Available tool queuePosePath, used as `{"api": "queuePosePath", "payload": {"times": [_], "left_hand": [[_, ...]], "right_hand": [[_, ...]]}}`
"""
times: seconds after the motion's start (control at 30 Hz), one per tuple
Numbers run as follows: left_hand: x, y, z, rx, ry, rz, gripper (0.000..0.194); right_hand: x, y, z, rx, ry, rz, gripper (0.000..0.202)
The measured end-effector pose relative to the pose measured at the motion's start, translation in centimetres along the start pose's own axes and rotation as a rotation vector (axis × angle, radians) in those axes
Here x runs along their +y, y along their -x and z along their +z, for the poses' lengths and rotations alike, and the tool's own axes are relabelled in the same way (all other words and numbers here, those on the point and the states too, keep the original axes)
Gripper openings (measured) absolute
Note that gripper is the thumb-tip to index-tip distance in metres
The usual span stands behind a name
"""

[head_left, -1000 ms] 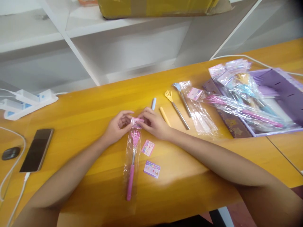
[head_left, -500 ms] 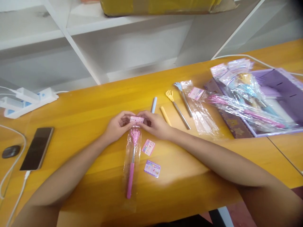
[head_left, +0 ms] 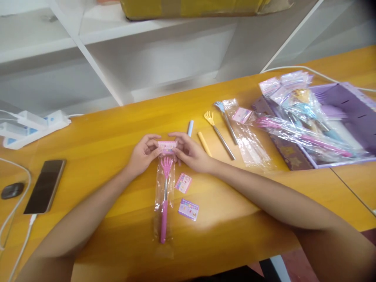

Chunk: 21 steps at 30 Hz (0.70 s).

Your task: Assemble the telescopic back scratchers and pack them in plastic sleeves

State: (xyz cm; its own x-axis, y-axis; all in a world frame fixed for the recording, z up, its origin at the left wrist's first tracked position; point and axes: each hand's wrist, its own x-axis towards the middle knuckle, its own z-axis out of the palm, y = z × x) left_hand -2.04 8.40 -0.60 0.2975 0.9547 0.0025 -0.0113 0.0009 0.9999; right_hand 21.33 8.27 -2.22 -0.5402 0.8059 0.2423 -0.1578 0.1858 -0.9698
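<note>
Between my left hand [head_left: 144, 153] and my right hand [head_left: 189, 152] a pink printed card [head_left: 167, 147] is held by its two ends, at the top of a clear plastic bag [head_left: 158, 219]. Inside the bag lies a pink back scratcher [head_left: 163, 215], its hand-shaped head just below the card. Thumbs press on the card's front; some fingers are hidden behind it. Right of the bag lie a pink card [head_left: 183, 183] and a purple card [head_left: 188, 209]. Beyond my right hand are a blue handle [head_left: 190, 128], a yellow handle [head_left: 204, 144], a yellow scratcher head with rod [head_left: 220, 137] and a blue one [head_left: 226, 122].
A purple box [head_left: 293, 158] at the right holds several bagged back scratchers; a pink bagged one [head_left: 305, 138] lies across its edge. Beside it is a flat clear bag [head_left: 254, 147] with a card. A phone [head_left: 45, 186], mouse [head_left: 12, 190] and power strip [head_left: 38, 129] sit left.
The card between my hands has tilted so its printed face shows more fully. My fingers have lifted and spread slightly around it. The bagged back scratcher has shifted a little.
</note>
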Motion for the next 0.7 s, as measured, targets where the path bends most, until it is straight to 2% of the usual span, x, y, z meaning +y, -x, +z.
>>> {"api": "queuePosePath", "payload": {"times": [0.07,0.13,0.2,0.27,0.33,0.4,0.47,0.57,0.63,0.7], "left_hand": [[0.5,0.3,0.1,-0.041,-0.001,-0.048,0.058],[1.0,0.5,0.2,-0.129,-0.03,-0.125,0.061],[1.3,0.7,0.2,-0.227,-0.063,-0.191,0.054],[1.3,0.5,0.0,-0.257,-0.056,-0.215,0.044],[1.2,0.2,-0.3,-0.196,-0.001,-0.197,0.041],[0.9,0.0,-0.6,-0.094,0.086,-0.157,0.042],[0.8,-0.2,-0.7,-0.013,0.173,-0.124,0.043],[0.6,-0.3,-0.8,0.024,0.255,-0.092,0.046],[0.6,-0.3,-1.0,0.003,0.301,-0.077,0.054],[0.6,-0.5,-1.2,-0.035,0.338,-0.09,0.063]], "right_hand": [[0.0,-0.2,-0.1,0.085,-0.041,-0.02,0.044],[0.0,-0.5,-0.3,0.209,-0.076,-0.05,0.044],[0.0,-0.8,-0.5,0.296,-0.114,-0.075,0.049],[0.0,-0.9,-0.6,0.328,-0.16,-0.067,0.056],[-0.1,-0.7,-0.3,0.314,-0.202,-0.008,0.06],[-0.3,-0.3,0.4,0.244,-0.206,0.086,0.06],[-0.5,0.1,1.3,0.139,-0.14,0.156,0.055],[-1.4,0.1,1.9,0.026,0.007,0.182,0.041],[-3.0,-0.5,1.1,0.001,0.048,0.185,0.035],[-5.9,-1.1,-1.0,-0.012,0.096,0.182,0.035]]}}
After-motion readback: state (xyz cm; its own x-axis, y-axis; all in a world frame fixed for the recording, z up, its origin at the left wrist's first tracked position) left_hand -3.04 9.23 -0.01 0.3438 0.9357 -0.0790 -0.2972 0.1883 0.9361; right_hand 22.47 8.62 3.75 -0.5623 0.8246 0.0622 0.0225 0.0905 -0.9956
